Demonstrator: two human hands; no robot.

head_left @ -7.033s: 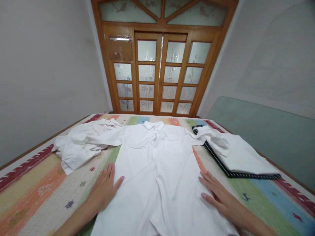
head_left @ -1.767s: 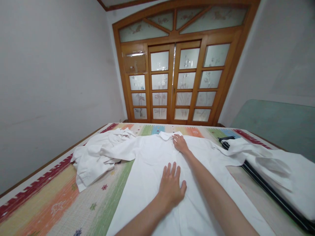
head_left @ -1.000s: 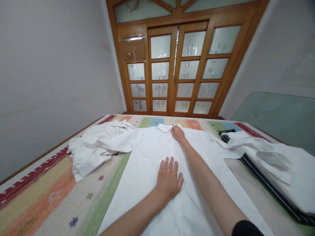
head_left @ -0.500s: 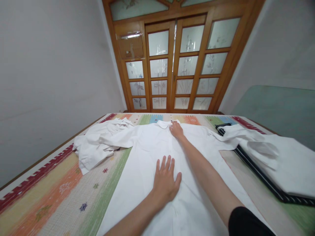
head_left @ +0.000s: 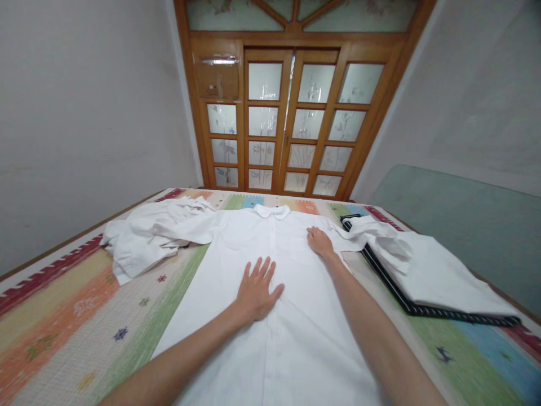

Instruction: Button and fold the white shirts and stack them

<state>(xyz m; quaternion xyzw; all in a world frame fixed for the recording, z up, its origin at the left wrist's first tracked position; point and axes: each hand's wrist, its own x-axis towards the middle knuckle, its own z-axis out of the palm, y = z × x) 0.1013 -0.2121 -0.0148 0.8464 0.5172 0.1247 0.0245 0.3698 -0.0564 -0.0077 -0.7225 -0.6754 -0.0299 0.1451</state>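
A white collared shirt (head_left: pixel 236 270) lies spread face up, its collar (head_left: pixel 271 211) at the far end and its sleeves out to both sides. My left hand (head_left: pixel 257 290) rests flat on the middle of the shirt front, fingers spread, gripping nothing. Farther off, near the shirt's right shoulder, my right hand (head_left: pixel 320 242) touches the cloth with its fingers bent and held together on it. Its fingertips are partly hidden by the hand itself.
Crumpled white cloth (head_left: pixel 143 237) lies at the left by a sleeve. On the right, a folded white garment (head_left: pixel 443 276) rests on a black striped item (head_left: pixel 401 299). A patterned cover (head_left: pixel 139 316) lies underneath. Wooden glazed doors (head_left: pixel 287 113) stand beyond, walls on both sides.
My right hand has moved away from the collar, toward the right shoulder of the shirt. My left hand remains flat on the shirt front. The view has shifted slightly.
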